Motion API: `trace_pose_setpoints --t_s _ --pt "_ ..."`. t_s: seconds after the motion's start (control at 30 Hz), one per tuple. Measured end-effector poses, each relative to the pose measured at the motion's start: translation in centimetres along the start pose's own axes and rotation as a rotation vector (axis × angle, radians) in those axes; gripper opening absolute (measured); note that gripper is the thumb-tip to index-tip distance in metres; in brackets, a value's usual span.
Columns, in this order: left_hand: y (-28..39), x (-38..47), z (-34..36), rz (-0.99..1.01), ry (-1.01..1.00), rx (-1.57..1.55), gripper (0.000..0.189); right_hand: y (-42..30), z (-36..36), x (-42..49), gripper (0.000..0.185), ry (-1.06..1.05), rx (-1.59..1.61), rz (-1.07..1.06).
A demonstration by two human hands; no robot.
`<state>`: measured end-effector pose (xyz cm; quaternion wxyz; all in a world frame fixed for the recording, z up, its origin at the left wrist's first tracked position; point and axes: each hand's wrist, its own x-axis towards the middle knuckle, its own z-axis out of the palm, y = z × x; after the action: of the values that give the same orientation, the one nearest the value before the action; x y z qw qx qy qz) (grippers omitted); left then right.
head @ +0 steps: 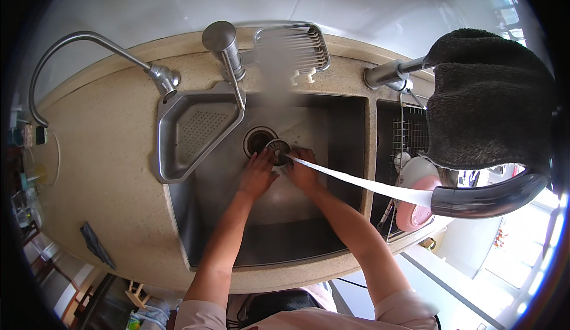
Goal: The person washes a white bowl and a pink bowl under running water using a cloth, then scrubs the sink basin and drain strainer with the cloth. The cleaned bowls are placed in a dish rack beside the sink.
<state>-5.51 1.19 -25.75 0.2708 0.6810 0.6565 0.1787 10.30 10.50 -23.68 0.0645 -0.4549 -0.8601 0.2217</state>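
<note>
Inside the steel sink basin, a small round metal strainer basket is held under running water, with something pale inside that is too blurred to name. My left hand grips its near left side, fingers along the rim. On the other side, my right hand holds it, its fingertips partly hidden by the water. The water stream comes from the chrome faucet spout at the right. Just behind and left of the basket is the dark round drain opening.
A perforated metal corner tray covers the sink's back left corner. A dark towel drapes over the faucet. Right basin: wire rack, pink bowl. Behind stand a lever mixer, a wire dish holder and a gooseneck tap.
</note>
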Motion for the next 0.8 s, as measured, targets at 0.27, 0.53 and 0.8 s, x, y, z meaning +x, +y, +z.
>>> trace_pose_setpoints --t_s 0.27,0.53,0.8 --pt "-1.6 0.7 1.9 -0.016 0.003 0.257 0.054 -0.8 0.1 -0.5 0.028 0.172 0.045 0.106" --pt "0.4 -0.5 -2.2 0.168 -0.078 0.060 0.038 2.5 1.1 -0.7 0.020 0.241 -0.033 0.340" --pt "-3.0 5.4 -1.4 -0.138 -0.036 0.376 0.020 2.6 1.5 -0.3 0.030 0.028 -0.095 0.364"
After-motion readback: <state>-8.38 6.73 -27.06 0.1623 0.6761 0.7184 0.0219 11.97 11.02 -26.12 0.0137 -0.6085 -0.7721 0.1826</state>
